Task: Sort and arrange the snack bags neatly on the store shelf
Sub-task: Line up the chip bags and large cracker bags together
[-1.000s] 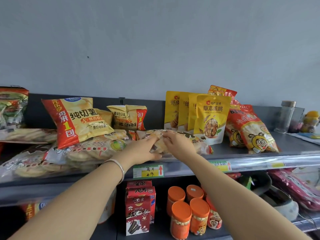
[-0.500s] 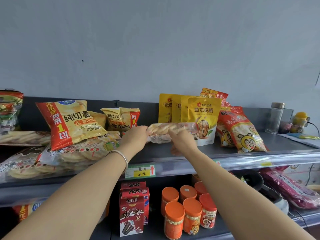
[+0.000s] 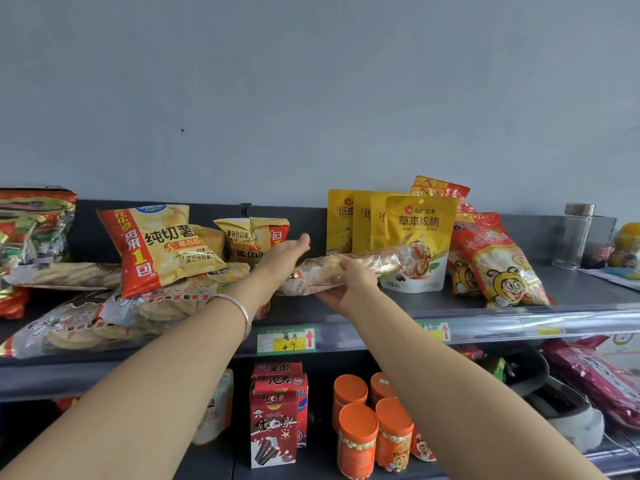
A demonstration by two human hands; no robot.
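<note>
The right hand point(image 3: 349, 278) curls its fingers around a clear cracker bag point(image 3: 381, 262) and holds it level above the shelf point(image 3: 485, 320). The bag runs rightward from this hand, across the front of 4 yellow pouches point(image 3: 420, 223) standing just behind. The left hand point(image 3: 285, 252) is flat with straight fingers, just left of the bag's end; whether they touch is unclear. Behind this hand sits a small chip bag point(image 3: 254, 233).

1. My left arm stretches from the near left toward the far middle; the left hand point(image 3: 282, 254) is flat, fingers straight and together.
2. My right arm comes from the near right; the right hand point(image 3: 349, 284), just beside it, grips a cracker bag point(image 3: 367, 266).
</note>
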